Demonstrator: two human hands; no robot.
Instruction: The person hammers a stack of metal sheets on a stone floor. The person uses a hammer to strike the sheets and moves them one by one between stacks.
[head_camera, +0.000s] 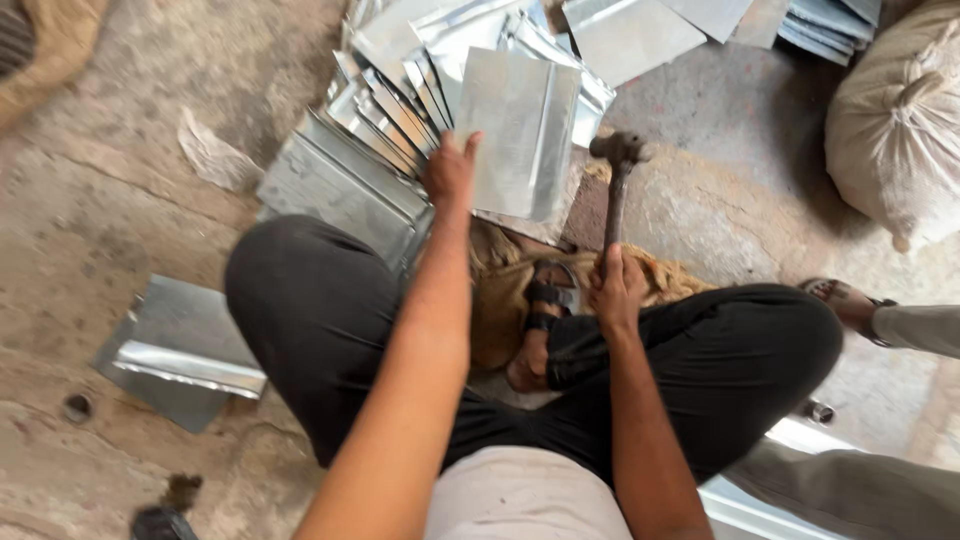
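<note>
Left hand (450, 172) spreads flat on the folded galvanised sheet (520, 130) at upper centre, pinning it to the floor; right hand (617, 290) is wrapped tight round the hammer (618, 180) handle, head raised just right of the sheet, ready above the fold

Bare concrete floor (110, 190) lies open at nine o'clock. Stacked metal sheets (400, 110) crowd twelve o'clock; a sack (895, 120) blocks two o'clock, another person's foot (840, 300) three o'clock, a folded sheet (180, 350) eight o'clock.
</note>
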